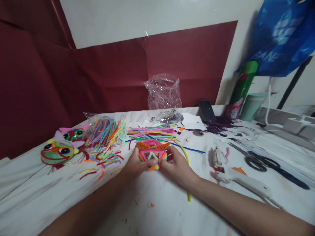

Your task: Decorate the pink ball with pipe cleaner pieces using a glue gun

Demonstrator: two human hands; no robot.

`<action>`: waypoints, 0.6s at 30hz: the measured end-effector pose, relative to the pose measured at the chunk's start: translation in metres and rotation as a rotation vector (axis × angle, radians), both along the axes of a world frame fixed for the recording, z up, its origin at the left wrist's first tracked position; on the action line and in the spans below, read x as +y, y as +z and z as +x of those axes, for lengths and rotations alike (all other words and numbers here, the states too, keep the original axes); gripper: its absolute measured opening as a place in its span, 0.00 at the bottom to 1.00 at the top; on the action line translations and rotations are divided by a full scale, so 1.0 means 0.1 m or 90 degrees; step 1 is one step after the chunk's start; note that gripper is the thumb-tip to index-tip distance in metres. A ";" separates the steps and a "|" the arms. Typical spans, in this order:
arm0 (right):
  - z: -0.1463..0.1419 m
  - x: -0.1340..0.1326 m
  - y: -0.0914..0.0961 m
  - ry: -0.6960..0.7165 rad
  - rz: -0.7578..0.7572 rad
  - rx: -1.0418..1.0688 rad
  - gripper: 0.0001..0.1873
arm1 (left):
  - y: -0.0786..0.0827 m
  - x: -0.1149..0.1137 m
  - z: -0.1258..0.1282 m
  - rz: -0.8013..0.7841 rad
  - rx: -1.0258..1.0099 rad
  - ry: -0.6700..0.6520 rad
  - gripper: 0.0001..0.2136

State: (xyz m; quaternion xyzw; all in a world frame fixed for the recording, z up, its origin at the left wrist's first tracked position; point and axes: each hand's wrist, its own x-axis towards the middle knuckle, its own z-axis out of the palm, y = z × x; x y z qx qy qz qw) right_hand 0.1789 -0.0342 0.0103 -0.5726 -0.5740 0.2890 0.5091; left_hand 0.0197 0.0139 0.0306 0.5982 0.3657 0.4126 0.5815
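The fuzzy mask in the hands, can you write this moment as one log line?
left hand: holds mask | right hand: holds mask | glue gun: lying on table

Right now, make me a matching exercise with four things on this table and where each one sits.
Things:
1. glue gun
2. scissors
3. finished masks
4. plastic bag

Places:
A. far back, against the red paper
B. far left
C. just right of the right hand
D. right, beyond the glue gun

Pairs: 1-C, 2-D, 3-B, 4-A
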 end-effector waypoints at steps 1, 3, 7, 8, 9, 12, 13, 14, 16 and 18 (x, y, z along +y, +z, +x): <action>0.01 0.00 0.00 -0.004 -0.001 -0.004 0.17 | 0.00 0.01 -0.01 -0.006 0.004 -0.004 0.32; 0.02 0.01 -0.01 -0.009 -0.003 -0.011 0.16 | 0.01 0.02 -0.02 -0.007 -0.008 -0.023 0.31; 0.03 0.02 -0.01 -0.009 -0.002 -0.010 0.16 | 0.00 0.04 -0.04 0.000 -0.068 -0.062 0.26; 0.04 0.03 -0.01 -0.009 -0.003 -0.007 0.16 | 0.00 0.04 -0.05 -0.003 -0.078 -0.062 0.26; 0.04 0.03 -0.01 -0.010 -0.005 -0.004 0.16 | 0.00 0.04 -0.05 -0.011 -0.087 -0.053 0.26; 0.06 0.04 -0.02 -0.010 -0.016 0.004 0.16 | 0.02 0.05 -0.05 -0.053 -0.106 -0.026 0.25; 0.07 0.05 -0.02 -0.012 -0.024 0.006 0.16 | 0.03 0.06 -0.05 -0.070 -0.114 -0.018 0.24; 0.08 0.05 -0.03 -0.013 -0.033 0.008 0.17 | 0.04 0.08 -0.05 -0.088 -0.124 -0.007 0.23; 0.09 0.06 -0.03 -0.010 -0.048 0.009 0.18 | 0.05 0.12 -0.06 -0.121 -0.146 0.022 0.19; 0.09 0.06 -0.03 -0.003 -0.054 0.010 0.17 | 0.04 0.17 -0.07 -0.137 -0.170 0.067 0.12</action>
